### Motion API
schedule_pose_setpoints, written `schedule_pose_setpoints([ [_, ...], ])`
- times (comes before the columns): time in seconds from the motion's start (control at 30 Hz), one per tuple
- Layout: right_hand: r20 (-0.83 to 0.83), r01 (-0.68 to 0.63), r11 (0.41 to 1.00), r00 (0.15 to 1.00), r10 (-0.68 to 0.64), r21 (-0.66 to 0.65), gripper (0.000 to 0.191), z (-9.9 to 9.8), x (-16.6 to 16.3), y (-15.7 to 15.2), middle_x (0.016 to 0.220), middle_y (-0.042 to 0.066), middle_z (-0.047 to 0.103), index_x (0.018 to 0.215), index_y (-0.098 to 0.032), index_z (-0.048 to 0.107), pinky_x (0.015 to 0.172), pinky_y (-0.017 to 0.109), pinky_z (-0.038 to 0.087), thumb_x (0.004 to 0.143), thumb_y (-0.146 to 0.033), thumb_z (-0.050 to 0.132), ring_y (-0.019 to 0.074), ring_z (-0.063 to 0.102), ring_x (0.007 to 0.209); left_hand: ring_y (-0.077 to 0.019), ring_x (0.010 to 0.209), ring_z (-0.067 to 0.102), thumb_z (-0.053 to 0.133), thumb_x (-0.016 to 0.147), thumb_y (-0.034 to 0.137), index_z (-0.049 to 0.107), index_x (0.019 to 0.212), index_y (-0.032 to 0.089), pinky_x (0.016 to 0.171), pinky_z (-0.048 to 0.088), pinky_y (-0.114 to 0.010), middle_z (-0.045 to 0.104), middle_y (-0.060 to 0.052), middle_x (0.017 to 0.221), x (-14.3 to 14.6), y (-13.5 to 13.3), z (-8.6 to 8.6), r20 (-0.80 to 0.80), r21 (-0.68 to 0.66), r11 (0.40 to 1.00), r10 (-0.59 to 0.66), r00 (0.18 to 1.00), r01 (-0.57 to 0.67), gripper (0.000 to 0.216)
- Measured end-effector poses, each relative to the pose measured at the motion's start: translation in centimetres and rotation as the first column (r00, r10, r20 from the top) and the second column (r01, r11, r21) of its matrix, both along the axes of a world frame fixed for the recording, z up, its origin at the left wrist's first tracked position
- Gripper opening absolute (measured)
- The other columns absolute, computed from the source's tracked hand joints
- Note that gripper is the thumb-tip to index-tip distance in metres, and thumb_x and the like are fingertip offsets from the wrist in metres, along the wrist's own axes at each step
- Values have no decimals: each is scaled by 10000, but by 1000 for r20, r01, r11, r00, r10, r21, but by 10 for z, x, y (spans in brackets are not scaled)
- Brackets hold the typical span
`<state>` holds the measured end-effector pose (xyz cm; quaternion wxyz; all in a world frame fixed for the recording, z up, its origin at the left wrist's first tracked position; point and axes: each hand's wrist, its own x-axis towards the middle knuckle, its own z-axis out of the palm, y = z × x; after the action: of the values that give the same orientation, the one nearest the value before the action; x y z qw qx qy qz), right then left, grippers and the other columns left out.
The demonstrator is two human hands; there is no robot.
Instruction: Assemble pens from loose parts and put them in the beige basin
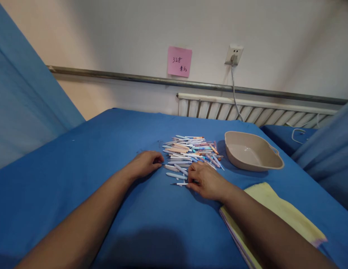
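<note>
On the blue sheet lies a loose heap of pens in white, pale blue, peach and brown, most of them side by side. My left hand rests at the heap's left edge, fingers curled and thumb close to them, beside the pen tips; what is between them, if anything, is hidden. At the near edge of the heap, my right hand is closed, thumb and finger at the right end of a slim white pen with a dark tip. A pale blue pen lies just beyond it.
A beige plastic basin stands right of the heap. A folded yellow cloth lies under my right forearm. Behind the bed are a metal rail, a radiator, a plugged socket and a pink note. Blue curtains hang at both sides.
</note>
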<state>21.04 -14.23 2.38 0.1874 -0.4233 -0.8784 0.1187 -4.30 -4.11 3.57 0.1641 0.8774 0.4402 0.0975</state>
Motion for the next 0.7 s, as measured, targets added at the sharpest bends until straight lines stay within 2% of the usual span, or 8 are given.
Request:
schedule_pose_setpoints([
  [0.2, -134, 48, 997, 989, -56, -56, 106, -8, 1, 8, 834, 40, 600, 819, -185, 622, 744, 291, 383, 824, -284, 586, 164, 528, 810, -187, 750, 565, 499, 768, 275, 624, 764, 229, 672, 402, -269, 638, -11, 765, 5, -1, -5, -88, 70, 994, -81, 993, 87, 132],
  [0.4, -290, 147, 986, 943, -165, -83, 84, -17, 5, 19, 800, 24, 605, 770, -185, 592, 705, 262, 393, 835, -203, 542, 148, 540, 780, -201, 725, 561, 464, 802, 279, 577, 740, 221, 632, 385, -273, 621, -29, 748, 6, -2, -4, -98, 75, 997, -8, 995, 15, 142],
  [0.57, -342, 175, 977, 917, -207, -122, 86, -24, 8, 24, 775, 14, 605, 746, -180, 588, 680, 249, 392, 821, -196, 550, 137, 545, 748, -187, 770, 576, 511, 771, 258, 592, 890, 229, 672, 405, -259, 642, -20, 839, 8, -5, -1, -24, 4, 997, -71, 997, 71, 147],
  [0.7, -346, 166, 979, 917, -198, -120, 91, -24, 8, 25, 767, 13, 607, 749, -180, 597, 677, 246, 389, 823, -199, 548, 136, 544, 742, -203, 781, 583, 474, 791, 267, 597, 931, 223, 676, 413, -276, 650, -42, 865, 13, -7, -3, -72, 26, 997, -66, 995, 68, 191],
])
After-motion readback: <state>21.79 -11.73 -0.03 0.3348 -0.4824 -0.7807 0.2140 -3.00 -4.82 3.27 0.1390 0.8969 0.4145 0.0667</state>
